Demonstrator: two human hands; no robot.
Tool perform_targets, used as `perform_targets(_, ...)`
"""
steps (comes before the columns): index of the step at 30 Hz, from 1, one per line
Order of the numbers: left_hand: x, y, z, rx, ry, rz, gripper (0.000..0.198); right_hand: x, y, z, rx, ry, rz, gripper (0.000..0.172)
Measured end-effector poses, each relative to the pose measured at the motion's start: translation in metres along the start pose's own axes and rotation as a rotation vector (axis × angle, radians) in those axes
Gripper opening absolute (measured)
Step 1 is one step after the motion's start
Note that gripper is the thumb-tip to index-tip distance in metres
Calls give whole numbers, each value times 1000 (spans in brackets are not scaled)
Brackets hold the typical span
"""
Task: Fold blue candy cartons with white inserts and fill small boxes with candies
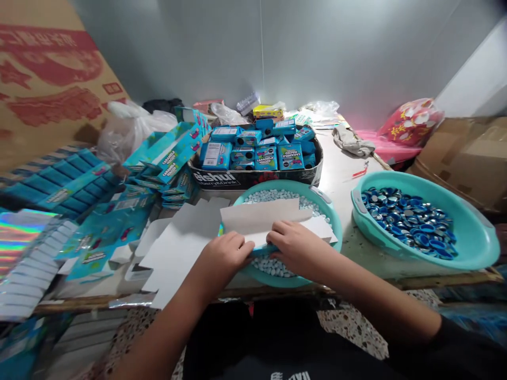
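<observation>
My left hand [227, 256] and my right hand [297, 245] grip the near edge of a partly folded cardboard box [259, 219]. Its inside is white and a blue printed outside shows at the edge; its flaps stand out at the ends. The box is over a turquoise basin [337, 240] of small pale blue candies or tablets [273, 267]. Fingers of both hands curl over the card, thumbs hidden in part. White unfolded box blanks [186, 232] lie left of the basin, beside my left forearm.
Behind the basin, a black tray [257, 180] holds several filled blue boxes [265, 158]. Another turquoise basin [481, 237] on the right contains blue and silver caps [412, 216]. Printed blue cartons [75, 182] pile up at left. A large cardboard box [51, 79] stands behind them.
</observation>
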State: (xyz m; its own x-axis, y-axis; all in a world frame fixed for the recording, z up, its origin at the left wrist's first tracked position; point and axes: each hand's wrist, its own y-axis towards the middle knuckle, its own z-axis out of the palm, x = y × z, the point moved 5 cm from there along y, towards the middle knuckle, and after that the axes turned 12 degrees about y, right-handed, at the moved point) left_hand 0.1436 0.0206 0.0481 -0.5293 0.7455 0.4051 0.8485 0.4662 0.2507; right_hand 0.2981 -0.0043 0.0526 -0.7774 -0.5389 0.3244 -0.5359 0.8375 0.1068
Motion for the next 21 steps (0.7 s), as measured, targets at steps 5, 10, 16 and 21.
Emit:
perform_targets(5,-9,-1,0,16,-42,-25,19,9,5,14,20,-161,8,2)
perform_targets(10,-17,-1,4,124,-8,-151,22,10,4,31,75,-224,-16,4)
perform_targets(16,-15,-2,11,65,2,-124,32,13,1,35,62,-266,-17,9)
perform_targets(21,-15,-4,11,4,-17,-106,33,14,-2,36,48,-270,25,6)
